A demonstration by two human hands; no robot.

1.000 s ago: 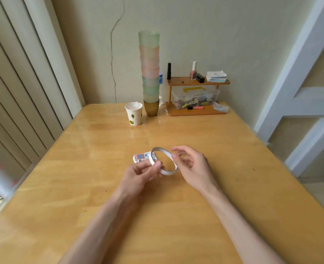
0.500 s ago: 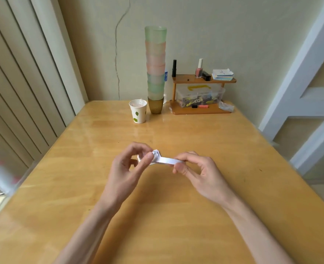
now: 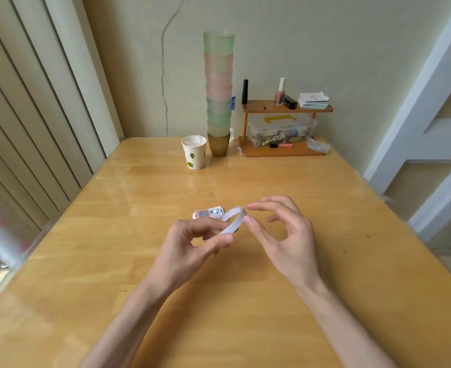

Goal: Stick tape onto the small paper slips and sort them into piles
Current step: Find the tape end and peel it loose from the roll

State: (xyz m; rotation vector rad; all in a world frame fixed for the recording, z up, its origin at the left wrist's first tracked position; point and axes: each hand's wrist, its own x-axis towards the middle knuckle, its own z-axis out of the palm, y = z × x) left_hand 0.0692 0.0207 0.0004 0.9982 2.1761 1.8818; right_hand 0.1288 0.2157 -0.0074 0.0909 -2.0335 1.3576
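Observation:
A thin white tape ring (image 3: 234, 218) is pinched between the thumb and fingers of my left hand (image 3: 192, 243) above the middle of the wooden table (image 3: 112, 261). My right hand (image 3: 285, 235) hovers just right of the ring with its fingers spread and curled; its thumb tip is at the ring's right side, and I cannot tell if it touches. A small stack of printed paper slips (image 3: 209, 212) lies flat on the table just behind my left hand.
At the far edge stand a paper cup (image 3: 194, 152), a tall stack of coloured plastic cups (image 3: 219, 91) and a small wooden shelf (image 3: 285, 128) with a clear box, bottles and a pile of cards. A wall runs along the left.
Half a second ago both hands pinched the ring flat between them. My right hand has since let go and opened, and the ring now curves up from my left hand.

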